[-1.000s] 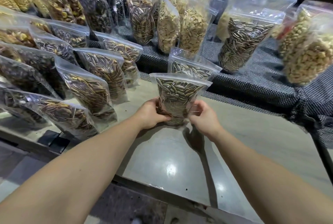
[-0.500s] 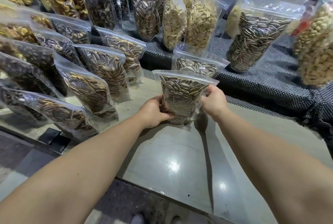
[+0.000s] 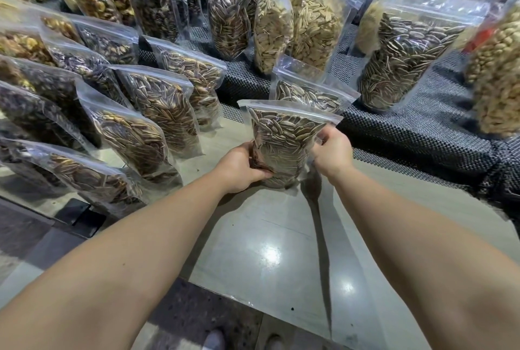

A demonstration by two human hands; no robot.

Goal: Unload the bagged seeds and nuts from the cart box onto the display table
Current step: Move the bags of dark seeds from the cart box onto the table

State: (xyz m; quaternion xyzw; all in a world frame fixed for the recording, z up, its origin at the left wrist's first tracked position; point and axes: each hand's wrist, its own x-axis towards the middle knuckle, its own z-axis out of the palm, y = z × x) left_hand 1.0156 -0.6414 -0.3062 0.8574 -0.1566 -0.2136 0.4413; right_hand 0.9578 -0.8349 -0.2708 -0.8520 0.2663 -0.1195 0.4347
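**A:** Where is the bag of striped seeds [image 3: 284, 144] right now?

**B:** Between the two hands, upright, its base down on the grey tabletop [image 3: 270, 251]. The left hand [image 3: 239, 167] wraps its fingers round the lower left side, and the right hand [image 3: 332, 150] pinches the right edge higher up, just under the sealed strip.

**A:** Why hold it at two heights?

**B:** My guess is balance. The low grip steadies the heavy, seed-filled bottom, while the high pinch keeps the floppy plastic top from folding over. It looks like a bag being squared up to stand on its own.

**A:** What is just beyond the hands?

**B:** A second striped-seed bag [image 3: 306, 91] stands right behind the held one, so the two form a short column. I judge the held bag is being set in line as the front of that column.

**A:** And to the sides?

**B:** Left of the left hand, rows of small bags [image 3: 157, 107] lean back in file, each propped against the one behind. Farther out, past both hands, tall bags [image 3: 399, 60] stand on a raised step covered with dark mesh matting [image 3: 422, 136], probably so the back rows show over the front ones.

**A:** Is the cart box visible?

**B:** No, it is out of view.
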